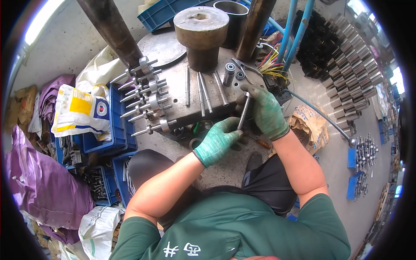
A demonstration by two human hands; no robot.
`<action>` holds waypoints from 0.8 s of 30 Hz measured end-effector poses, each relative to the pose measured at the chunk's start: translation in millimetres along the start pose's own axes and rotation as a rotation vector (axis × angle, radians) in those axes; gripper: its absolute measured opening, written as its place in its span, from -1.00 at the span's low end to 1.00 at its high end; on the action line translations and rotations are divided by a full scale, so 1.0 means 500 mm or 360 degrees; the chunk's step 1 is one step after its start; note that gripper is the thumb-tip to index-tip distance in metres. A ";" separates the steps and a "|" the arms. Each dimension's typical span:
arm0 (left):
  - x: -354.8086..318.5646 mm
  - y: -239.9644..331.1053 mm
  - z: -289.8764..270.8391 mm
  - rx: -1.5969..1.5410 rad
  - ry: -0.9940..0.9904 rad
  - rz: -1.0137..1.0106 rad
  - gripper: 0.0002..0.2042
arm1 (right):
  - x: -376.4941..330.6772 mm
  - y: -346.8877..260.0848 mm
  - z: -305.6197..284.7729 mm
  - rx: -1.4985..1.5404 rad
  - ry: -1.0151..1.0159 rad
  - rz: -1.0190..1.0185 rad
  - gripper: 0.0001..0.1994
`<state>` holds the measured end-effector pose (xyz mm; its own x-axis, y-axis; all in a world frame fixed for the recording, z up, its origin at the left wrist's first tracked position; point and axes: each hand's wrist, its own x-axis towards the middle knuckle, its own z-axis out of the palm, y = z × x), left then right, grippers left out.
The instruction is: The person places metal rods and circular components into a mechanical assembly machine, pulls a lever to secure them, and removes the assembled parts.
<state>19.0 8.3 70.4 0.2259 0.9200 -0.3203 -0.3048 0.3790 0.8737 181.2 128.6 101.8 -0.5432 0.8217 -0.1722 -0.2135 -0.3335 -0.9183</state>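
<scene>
Between my two green-gloved hands a steel shaft is held at a slant, in front of the metal bench. My left hand is closed round its lower end. At the upper end, my right hand grips it with thumb and fingers; a small ring-like part shows there, too small to name. On the bench lie several loose steel shafts. Beyond my right hand stands a stack of bearings, with a single bearing beside it and pliers to the right.
Shafts with round rotor-like pieces line the bench's left edge. A heavy round press block stands between two thick columns. Blue crates and sacks crowd the left. Coloured wires and stacked metal cylinders are at right.
</scene>
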 end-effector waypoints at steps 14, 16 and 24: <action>0.029 -0.019 0.007 0.0118 0.0232 0.0199 -0.59 | -0.039 0.015 -0.012 -0.0222 -0.0170 -0.0156 -0.63; 0.041 -0.038 0.006 -0.0018 0.0120 0.0092 -0.60 | -0.052 -0.020 -0.064 -0.0107 -0.0219 -0.0138 -0.66; 0.036 -0.072 0.002 0.1136 -0.0158 0.0425 -0.64 | -0.276 -0.093 -0.491 -0.2437 -0.0031 0.0037 -0.55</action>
<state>35.1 11.1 33.8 0.3208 0.9452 -0.0604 0.3030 -0.0421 0.9521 465.6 144.3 80.6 -0.5473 0.8132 -0.1978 0.8045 0.4461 -0.3920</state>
